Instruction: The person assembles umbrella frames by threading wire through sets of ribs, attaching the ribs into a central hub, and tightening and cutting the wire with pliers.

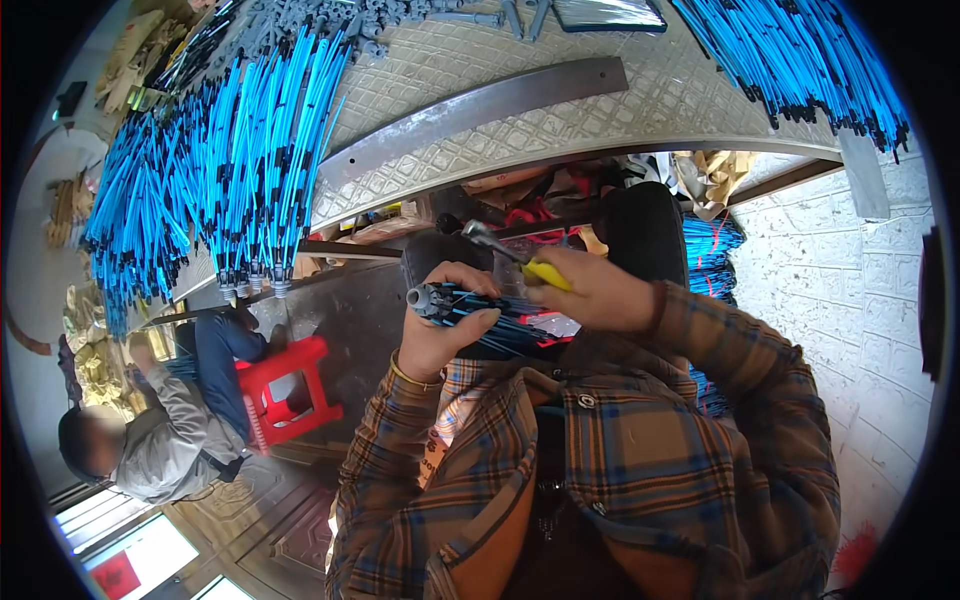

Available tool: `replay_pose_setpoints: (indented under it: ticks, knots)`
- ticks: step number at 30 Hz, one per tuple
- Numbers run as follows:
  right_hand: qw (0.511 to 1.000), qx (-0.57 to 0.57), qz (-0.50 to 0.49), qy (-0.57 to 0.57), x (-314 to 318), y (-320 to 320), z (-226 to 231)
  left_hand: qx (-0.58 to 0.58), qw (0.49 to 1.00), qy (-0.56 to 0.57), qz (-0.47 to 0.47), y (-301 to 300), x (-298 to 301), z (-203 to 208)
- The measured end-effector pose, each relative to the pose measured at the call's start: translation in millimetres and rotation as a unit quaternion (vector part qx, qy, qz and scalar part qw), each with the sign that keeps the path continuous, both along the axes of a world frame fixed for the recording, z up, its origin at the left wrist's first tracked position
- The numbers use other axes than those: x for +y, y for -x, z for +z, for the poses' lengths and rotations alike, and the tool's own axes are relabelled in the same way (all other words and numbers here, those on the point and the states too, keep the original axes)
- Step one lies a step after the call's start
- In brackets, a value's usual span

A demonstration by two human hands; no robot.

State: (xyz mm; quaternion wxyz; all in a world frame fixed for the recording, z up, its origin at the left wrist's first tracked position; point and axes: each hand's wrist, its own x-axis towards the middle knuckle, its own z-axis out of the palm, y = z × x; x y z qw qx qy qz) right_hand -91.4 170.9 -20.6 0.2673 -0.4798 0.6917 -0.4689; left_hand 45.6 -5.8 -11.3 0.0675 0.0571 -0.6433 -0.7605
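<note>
My left hand (445, 325) is wrapped round a bundle of thin blue and black ribs (520, 325), like those of an umbrella frame. A grey plastic hub (424, 298) sits at the bundle's near-left end, poking out past my fingers. In my right hand (600, 288), closed, is a yellow-handled metal tool (548, 274). Its shiny head points up and left, above the bundle and apart from the hub. Blur leaves the tool's exact kind unclear. The bundle's far end trails off to the right over my lap.
Ahead is a textured bench top (400, 100) with a curved metal strip (480, 110). Blue rib bundles (265, 150) overhang its left edge; more ribs (800, 60) lie at right. Grey plastic parts (300, 25) are heaped at the back. A person sits left by a red stool (290, 395).
</note>
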Motion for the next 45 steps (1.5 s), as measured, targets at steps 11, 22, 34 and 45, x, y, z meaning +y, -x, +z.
replay_pose_setpoints:
  ticks: [11,22,34,45]
  knots:
    - [0.94,-0.14,0.261,-0.169,25,36,71,0.023,1.0,0.017,-0.006,12,8,6]
    - [0.932,-0.134,0.271,-0.2,22,43,85,-0.022,0.995,0.099,0.012,14,11,13]
    - [0.937,0.011,0.274,-0.217,12,42,109,-0.009,0.989,0.146,0.017,15,10,10]
    - [0.935,0.042,0.271,-0.226,6,41,110,0.01,0.99,0.138,0.039,13,9,6]
